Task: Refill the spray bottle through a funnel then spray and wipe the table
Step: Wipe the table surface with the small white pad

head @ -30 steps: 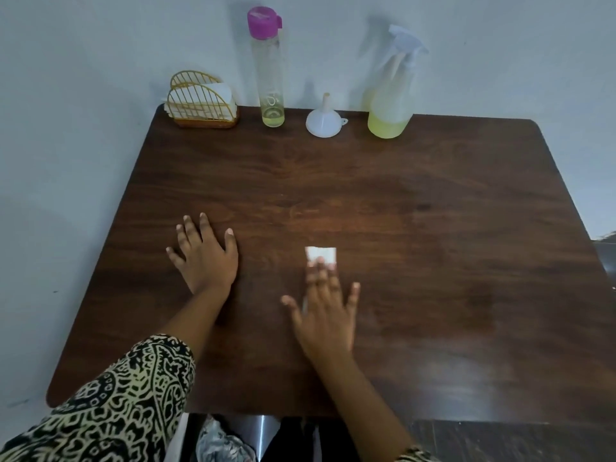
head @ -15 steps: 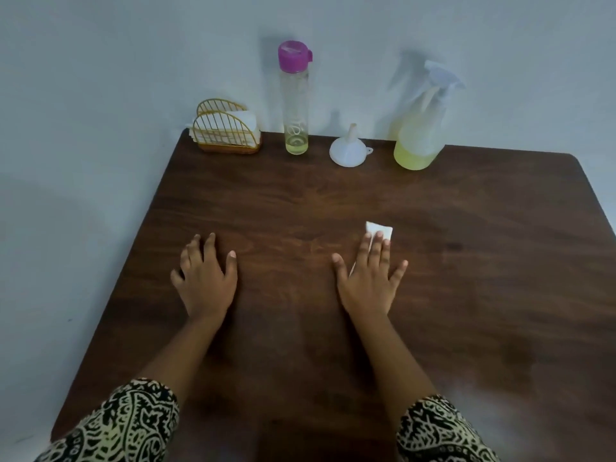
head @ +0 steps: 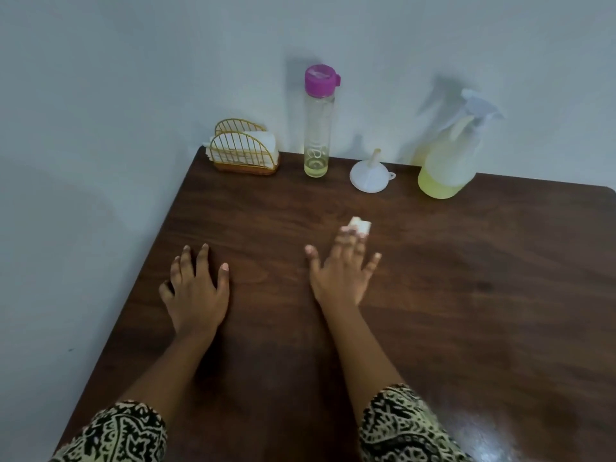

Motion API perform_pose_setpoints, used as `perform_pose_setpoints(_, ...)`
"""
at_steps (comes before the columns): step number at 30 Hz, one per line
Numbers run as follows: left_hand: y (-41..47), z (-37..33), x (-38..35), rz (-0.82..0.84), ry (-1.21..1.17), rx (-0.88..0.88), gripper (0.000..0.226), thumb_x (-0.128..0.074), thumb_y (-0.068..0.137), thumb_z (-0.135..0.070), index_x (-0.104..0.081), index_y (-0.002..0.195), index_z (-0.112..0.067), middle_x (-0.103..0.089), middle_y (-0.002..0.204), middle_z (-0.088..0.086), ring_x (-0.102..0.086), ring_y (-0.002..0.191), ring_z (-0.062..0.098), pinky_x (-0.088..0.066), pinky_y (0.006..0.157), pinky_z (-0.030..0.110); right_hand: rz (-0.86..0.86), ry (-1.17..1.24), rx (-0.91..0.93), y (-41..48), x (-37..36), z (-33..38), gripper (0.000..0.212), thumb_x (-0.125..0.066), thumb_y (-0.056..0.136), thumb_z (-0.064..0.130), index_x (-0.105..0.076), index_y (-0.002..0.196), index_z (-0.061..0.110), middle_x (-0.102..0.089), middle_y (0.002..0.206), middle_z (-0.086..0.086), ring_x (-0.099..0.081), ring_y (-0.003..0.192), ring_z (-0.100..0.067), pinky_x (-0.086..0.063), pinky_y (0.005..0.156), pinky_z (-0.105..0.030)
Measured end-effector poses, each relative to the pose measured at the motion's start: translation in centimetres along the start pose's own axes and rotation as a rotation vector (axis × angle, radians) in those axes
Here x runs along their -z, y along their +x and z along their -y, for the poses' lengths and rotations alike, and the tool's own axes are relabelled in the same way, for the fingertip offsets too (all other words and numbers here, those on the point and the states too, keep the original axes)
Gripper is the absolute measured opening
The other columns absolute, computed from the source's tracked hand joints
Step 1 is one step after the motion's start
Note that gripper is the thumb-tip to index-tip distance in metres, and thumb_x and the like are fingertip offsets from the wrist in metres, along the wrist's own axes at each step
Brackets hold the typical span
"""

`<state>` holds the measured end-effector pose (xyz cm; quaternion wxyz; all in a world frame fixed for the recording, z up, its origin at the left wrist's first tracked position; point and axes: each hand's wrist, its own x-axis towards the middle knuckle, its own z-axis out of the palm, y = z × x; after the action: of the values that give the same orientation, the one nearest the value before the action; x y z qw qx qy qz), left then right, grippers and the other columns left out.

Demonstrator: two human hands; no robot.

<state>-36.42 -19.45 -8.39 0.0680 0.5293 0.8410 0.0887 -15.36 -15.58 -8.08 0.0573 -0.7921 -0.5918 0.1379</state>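
My right hand [head: 340,275] lies flat with straight fingers pressing a small folded white tissue [head: 361,225] onto the dark wooden table [head: 483,311]; only the tissue's far end shows past my fingertips. My left hand [head: 196,295] rests flat on the table to the left, fingers spread, holding nothing. At the back edge stand the spray bottle [head: 450,161] with yellow liquid in its lower part, a white funnel [head: 370,176] set mouth down, and a tall clear bottle [head: 318,125] with a pink cap and a little yellow liquid.
A gold wire napkin holder [head: 245,151] with white tissues sits at the table's back left corner. A pale wall runs behind and to the left of the table. The tabletop shines wet at the near right.
My right hand has pushed the tissue away from me across the table, towards the funnel. The left hand stays flat in place. The camera has tilted.
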Motion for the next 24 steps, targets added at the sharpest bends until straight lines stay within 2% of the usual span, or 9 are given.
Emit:
perform_pose_setpoints(3, 0.1, 0.0, 0.0, 0.005, 0.006, 0.002, 0.057, -0.041, 0.098, -0.047, -0.033, 0.149, -0.024, -0.027, 0.159, 0.011, -0.021, 0.147, 0.03, -0.02, 0.111, 0.058, 0.089, 0.016, 0.278, -1.6, -1.8, 5.6, 0.083, -0.012, 0.089, 0.069, 0.006, 0.151, 0.016, 0.006, 0.161, -0.004, 0.011, 0.147, -0.02, 0.024, 0.108, -0.049)
perform_pose_setpoints(5, 0.2, 0.0, -0.1, 0.021, 0.009, 0.011, 0.059, -0.04, 0.098, -0.048, -0.029, 0.151, -0.026, -0.023, 0.161, 0.009, -0.017, 0.149, 0.029, -0.016, 0.113, 0.058, 0.087, -0.021, 0.317, -0.8, -1.7, 5.5, 0.083, -0.01, 0.089, 0.069, 0.006, 0.151, 0.016, 0.003, 0.161, -0.002, 0.008, 0.147, -0.018, 0.023, 0.108, -0.049)
perform_pose_setpoints(9, 0.4, 0.1, -0.2, 0.027, 0.003, 0.014, 0.061, -0.039, 0.097, -0.05, -0.026, 0.152, -0.028, -0.022, 0.162, 0.007, -0.014, 0.15, 0.027, -0.013, 0.115, 0.058, -0.009, -0.031, 0.043, 3.3, 0.0, 0.5, 0.083, -0.009, 0.09, 0.068, 0.005, 0.151, 0.014, 0.0, 0.161, -0.003, 0.004, 0.148, -0.018, 0.014, 0.112, -0.054)
perform_pose_setpoints(11, 0.4, 0.1, -0.3, 0.026, 0.002, 0.019, 0.061, -0.04, 0.096, -0.05, -0.027, 0.152, -0.028, -0.023, 0.162, 0.007, -0.015, 0.15, 0.027, -0.014, 0.115, 0.058, 0.009, -0.014, -0.046, 4.0, 0.4, 0.9, 0.084, -0.009, 0.09, 0.068, 0.006, 0.151, 0.011, 0.002, 0.161, -0.005, 0.007, 0.148, -0.019, 0.012, 0.114, -0.054)
perform_pose_setpoints(13, 0.4, 0.1, -0.4, 0.015, 0.004, 0.017, 0.061, -0.041, 0.096, -0.05, -0.029, 0.151, -0.028, -0.024, 0.161, 0.007, -0.016, 0.149, 0.027, -0.015, 0.114, 0.059, 0.025, 0.022, 0.019, 3.7, -0.3, 4.6, 0.084, -0.012, 0.091, 0.067, 0.005, 0.151, 0.011, 0.002, 0.161, -0.006, 0.008, 0.147, -0.02, 0.014, 0.113, -0.053)
perform_pose_setpoints(16, 0.4, 0.2, -0.6, 0.003, 0.008, 0.006, 0.06, -0.04, 0.096, -0.05, -0.03, 0.15, -0.027, -0.026, 0.16, 0.008, -0.018, 0.149, 0.028, -0.016, 0.113, 0.059, 0.106, 0.045, 0.231, 1.8, -2.1, 10.8, 0.081, -0.014, 0.092, 0.066, 0.004, 0.151, 0.014, 0.005, 0.161, -0.003, 0.011, 0.147, -0.019, 0.022, 0.109, -0.049)
perform_pose_setpoints(18, 0.4, 0.3, -0.6, 0.005, 0.014, 0.002, 0.06, -0.04, 0.096, -0.051, -0.03, 0.151, -0.027, -0.026, 0.16, 0.008, -0.018, 0.149, 0.028, -0.016, 0.113, 0.059, 0.119, 0.019, 0.276, 1.7, -2.3, 11.4, 0.08, -0.013, 0.092, 0.066, 0.004, 0.151, 0.015, 0.005, 0.161, -0.001, 0.01, 0.147, -0.018, 0.024, 0.108, -0.049)
perform_pose_setpoints(21, 0.4, 0.2, -0.4, 0.008, 0.004, 0.01, 0.061, -0.041, 0.096, -0.05, -0.029, 0.151, -0.027, -0.026, 0.161, 0.008, -0.017, 0.149, 0.027, -0.015, 0.114, 0.058, 0.014, 0.0, 0.125, 3.5, -1.4, 7.3, 0.081, -0.015, 0.092, 0.066, 0.0, 0.151, 0.014, -0.001, 0.161, -0.002, 0.004, 0.148, -0.018, 0.017, 0.111, -0.052)
perform_pose_setpoints(24, 0.3, 0.0, -0.2, 0.006, -0.012, 0.01, 0.06, -0.043, 0.096, -0.048, -0.031, 0.151, -0.026, -0.026, 0.16, 0.008, -0.018, 0.149, 0.027, -0.015, 0.114, 0.058, -0.02, -0.005, -0.048, 4.7, -0.9, 5.0, 0.082, -0.01, 0.091, 0.067, 0.005, 0.151, 0.012, 0.003, 0.161, -0.004, 0.007, 0.147, -0.019, 0.015, 0.112, -0.053)
